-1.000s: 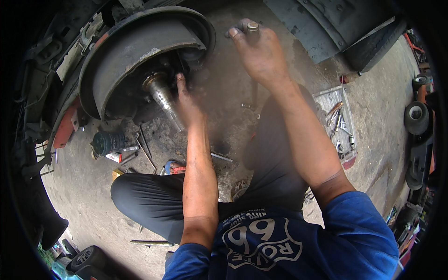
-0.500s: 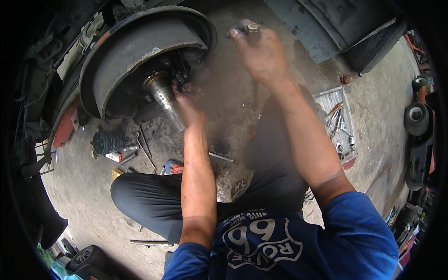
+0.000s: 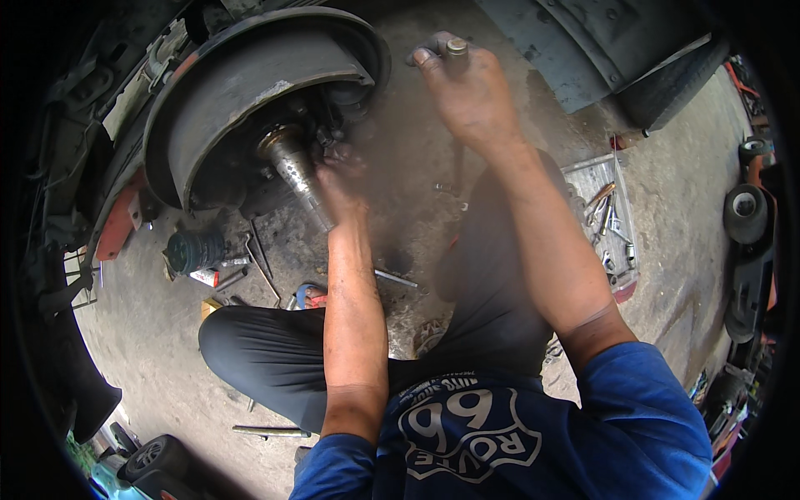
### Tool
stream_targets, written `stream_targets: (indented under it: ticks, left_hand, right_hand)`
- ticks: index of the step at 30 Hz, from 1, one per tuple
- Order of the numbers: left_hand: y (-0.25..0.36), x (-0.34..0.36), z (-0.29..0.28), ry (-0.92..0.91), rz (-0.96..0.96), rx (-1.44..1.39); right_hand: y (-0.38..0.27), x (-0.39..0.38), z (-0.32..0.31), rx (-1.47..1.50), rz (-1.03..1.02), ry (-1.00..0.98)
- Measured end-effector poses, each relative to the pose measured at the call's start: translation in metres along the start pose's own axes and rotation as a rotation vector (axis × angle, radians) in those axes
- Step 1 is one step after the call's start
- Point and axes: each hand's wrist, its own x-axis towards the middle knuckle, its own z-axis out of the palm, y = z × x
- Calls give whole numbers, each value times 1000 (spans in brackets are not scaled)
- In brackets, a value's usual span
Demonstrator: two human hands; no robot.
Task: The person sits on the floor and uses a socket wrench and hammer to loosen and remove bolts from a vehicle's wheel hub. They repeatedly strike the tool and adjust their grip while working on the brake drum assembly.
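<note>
My right hand [image 3: 475, 96] is raised over the floor on the right of the drum. It is closed round a dark metal bar, whose shiny round end [image 3: 456, 47] sticks up above the fist. On the left, my left hand [image 3: 340, 171] is up beside a bare steel axle spindle [image 3: 297, 175]. Its fingers curl at a small metal fitting [image 3: 327, 135] behind the spindle; haze and dark parts hide what they hold. Around the spindle curves a large dark brake drum or shield [image 3: 242, 92], open toward me.
An open tray of wrenches and sockets [image 3: 611, 218] lies to the right. Left on the floor are a dark round can [image 3: 196, 252], a bent rod [image 3: 262, 271] and a metal tube [image 3: 271, 432]. A dark vehicle panel [image 3: 575, 50] and tyre [image 3: 675, 83] stand at upper right.
Both hands have barely moved. The right hand and bar shift very slightly right and up in view; the left fingers have turned a little beside the spindle.
</note>
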Motion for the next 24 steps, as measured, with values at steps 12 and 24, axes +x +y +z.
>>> stream_targets:
  ticks: [12, 24]
  left_hand:
    - [-1, 5, -7, -6, -21, -63]
    - [-10, 10, -57, -57, -232, -133]
  right_hand:
    - [-4, 1, 2, 11, 32, -1]
    - [-6, 2, 3, 30, 24, 12]
